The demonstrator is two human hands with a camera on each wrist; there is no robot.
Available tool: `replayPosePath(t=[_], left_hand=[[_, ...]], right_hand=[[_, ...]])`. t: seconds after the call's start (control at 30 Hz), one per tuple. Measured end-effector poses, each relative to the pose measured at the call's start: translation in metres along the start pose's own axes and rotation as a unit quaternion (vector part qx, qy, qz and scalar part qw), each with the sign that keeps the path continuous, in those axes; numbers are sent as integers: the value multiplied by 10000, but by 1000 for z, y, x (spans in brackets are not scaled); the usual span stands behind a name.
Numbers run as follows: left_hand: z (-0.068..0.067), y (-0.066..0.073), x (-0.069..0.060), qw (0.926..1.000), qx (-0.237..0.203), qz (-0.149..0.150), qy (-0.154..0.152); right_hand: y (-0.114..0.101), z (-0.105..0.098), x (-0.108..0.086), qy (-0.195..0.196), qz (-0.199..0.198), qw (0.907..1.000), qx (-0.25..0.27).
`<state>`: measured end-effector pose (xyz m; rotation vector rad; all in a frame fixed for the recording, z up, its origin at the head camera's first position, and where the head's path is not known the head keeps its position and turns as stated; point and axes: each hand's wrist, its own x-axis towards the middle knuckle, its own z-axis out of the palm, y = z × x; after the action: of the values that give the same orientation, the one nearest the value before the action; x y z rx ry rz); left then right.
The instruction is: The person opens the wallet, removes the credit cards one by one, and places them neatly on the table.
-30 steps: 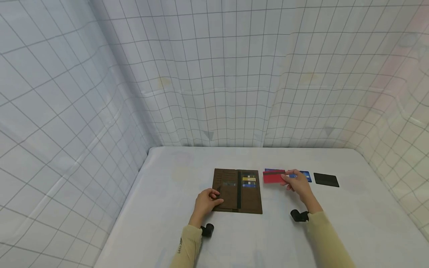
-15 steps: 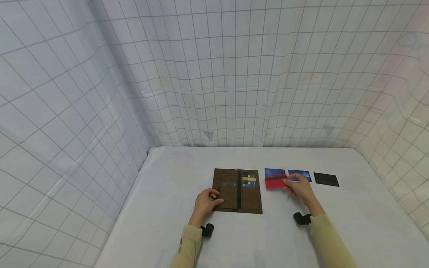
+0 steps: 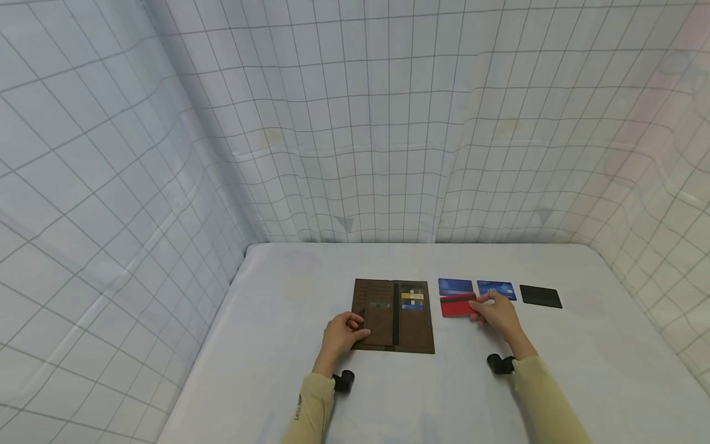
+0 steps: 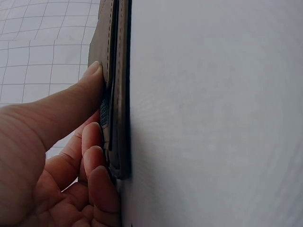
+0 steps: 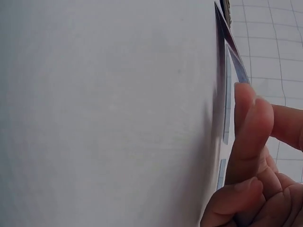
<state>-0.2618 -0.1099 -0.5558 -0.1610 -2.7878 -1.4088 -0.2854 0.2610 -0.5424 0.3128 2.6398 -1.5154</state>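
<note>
An open brown wallet lies on the table, with several cards in its right-hand slots. My left hand grips the wallet's left edge; in the left wrist view the thumb lies on the cover and the other fingers curl by its edge. Between the thumb and fingers of my right hand a red card with a dark stripe is pinched at its right end. The right wrist view shows that card tilted, one corner low near the table.
Behind the red card lies a blue card. A second blue card is just behind my right fingers, and a black card lies farther right. Gridded white curtains stand behind the table and at both sides.
The red card has moved toward the table's near side and slightly right in my right hand, uncovering the blue card behind it. My left hand and the wallet have stayed in place.
</note>
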Motion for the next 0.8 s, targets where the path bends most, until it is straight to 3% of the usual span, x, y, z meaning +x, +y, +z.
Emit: replayPosePath(t=[0.47, 0.8], left_hand=[[0, -3, 1, 10000, -80, 10, -12], [0, -2, 0, 9999, -98, -5, -22]], right_hand=[[-4, -2, -4, 7, 189, 9903, -1374], [-4, -4, -5, -169, 158, 9892, -1447]])
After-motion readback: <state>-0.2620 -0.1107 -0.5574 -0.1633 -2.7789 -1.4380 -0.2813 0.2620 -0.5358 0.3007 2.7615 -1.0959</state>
